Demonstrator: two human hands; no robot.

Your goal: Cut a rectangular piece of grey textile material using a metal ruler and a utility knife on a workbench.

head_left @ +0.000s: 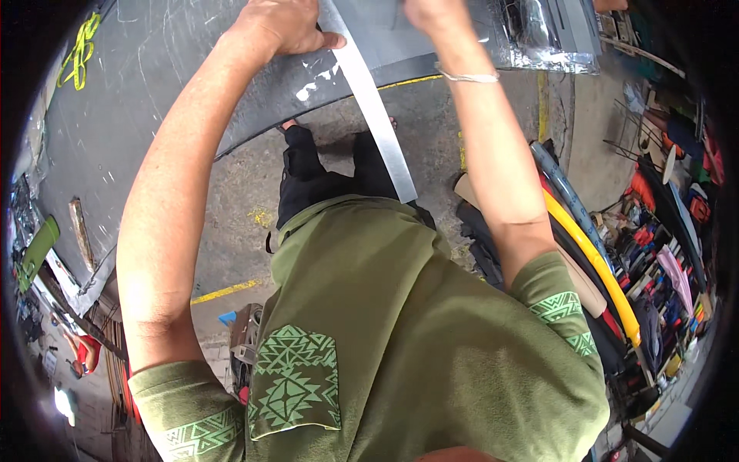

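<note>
Nearest, your olive shirt (400, 331) fills the lower frame. Beyond it, a long metal strip (375, 108) runs up the centre to the grey sheet (146, 85). Your left hand (283, 27) presses it flat; your right hand (431, 11), cropped at top, cannot be read.
</note>
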